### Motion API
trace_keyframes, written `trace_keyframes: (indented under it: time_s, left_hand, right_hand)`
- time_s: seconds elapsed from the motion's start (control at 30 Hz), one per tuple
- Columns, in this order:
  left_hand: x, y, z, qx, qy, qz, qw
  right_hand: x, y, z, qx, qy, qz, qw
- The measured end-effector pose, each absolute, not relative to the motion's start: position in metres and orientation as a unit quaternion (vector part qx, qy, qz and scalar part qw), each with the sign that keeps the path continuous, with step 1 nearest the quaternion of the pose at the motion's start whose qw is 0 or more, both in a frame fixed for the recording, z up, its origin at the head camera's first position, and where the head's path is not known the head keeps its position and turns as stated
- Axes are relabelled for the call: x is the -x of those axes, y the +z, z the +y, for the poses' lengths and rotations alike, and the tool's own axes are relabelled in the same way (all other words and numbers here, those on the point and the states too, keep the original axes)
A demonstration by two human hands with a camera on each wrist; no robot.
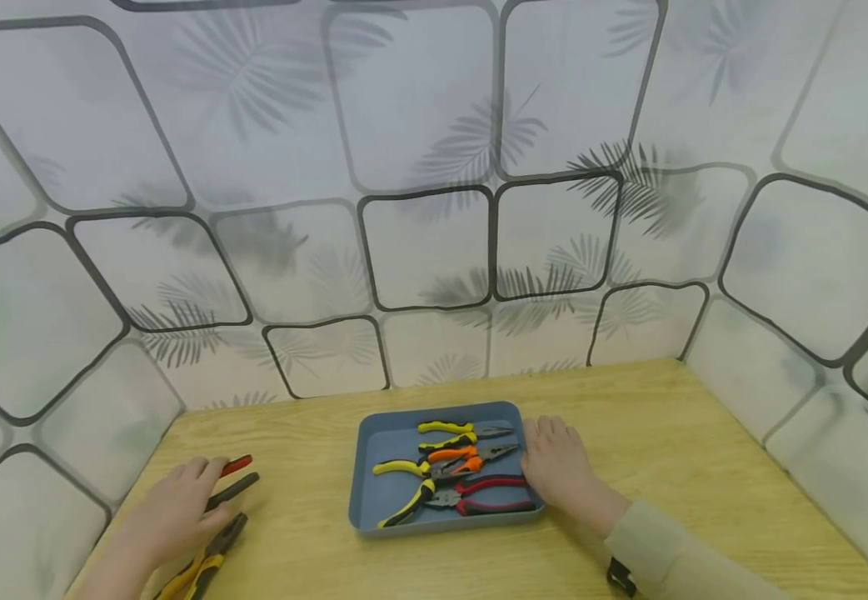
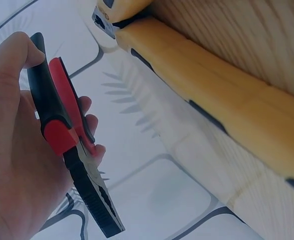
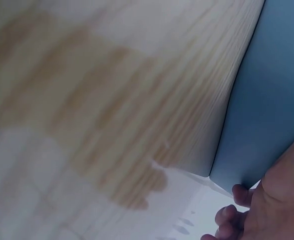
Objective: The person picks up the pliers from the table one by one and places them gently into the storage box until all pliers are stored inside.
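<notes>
My left hand point(image 1: 172, 510) holds combination pliers point(image 2: 60, 137) with red and black handles over the table's left side. In the left wrist view, the thumb lies on the black handle, the fingers are behind the red one, and the ridged jaws point down. Just in front of that hand lie yellow-and-black pliers point(image 1: 217, 552); their long handle fills the upper right of the left wrist view. My right hand point(image 1: 560, 462) rests against the right side of a blue-grey tray point(image 1: 376, 500), fingers loosely bent along its outer wall point(image 3: 267, 90); its thumb is hidden.
Inside the tray lie several pliers: long-nose ones with yellow handles point(image 1: 445, 427), an orange-handled pair point(image 1: 452, 454), a yellow pair with spread handles point(image 1: 398, 467) and a red-and-black pair point(image 1: 490, 482). Patterned fabric point(image 1: 434, 250) walls the wooden table point(image 1: 291, 467) behind and at both sides.
</notes>
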State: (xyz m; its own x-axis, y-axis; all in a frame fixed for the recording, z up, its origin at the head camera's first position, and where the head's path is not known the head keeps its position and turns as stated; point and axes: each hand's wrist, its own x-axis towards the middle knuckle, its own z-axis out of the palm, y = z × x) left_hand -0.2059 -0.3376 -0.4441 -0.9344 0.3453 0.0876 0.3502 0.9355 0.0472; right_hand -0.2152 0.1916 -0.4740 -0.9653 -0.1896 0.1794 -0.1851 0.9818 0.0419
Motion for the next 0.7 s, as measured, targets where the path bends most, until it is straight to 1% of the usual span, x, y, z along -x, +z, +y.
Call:
trace_keyframes:
  time_s: [0.1, 0.5, 0.7]
  left_hand:
    - [0.205, -0.444, -0.335, 0.184, -0.028, -0.981, 0.052]
    - [0.205, -0.439, -0.326, 0.192, -0.029, -0.980, 0.054]
    - [0.207, -0.435, -0.319, 0.192, -0.027, -0.980, 0.041]
  right_hand:
    - [0.215, -0.473, 0.192, -0.103, -0.022, -0.989, 0.102]
    - [0.218, -0.474, 0.195, -0.131, -0.029, -0.983, 0.127]
    - [0.221, -0.469, 0.199, -0.153, -0.017, -0.982, 0.112]
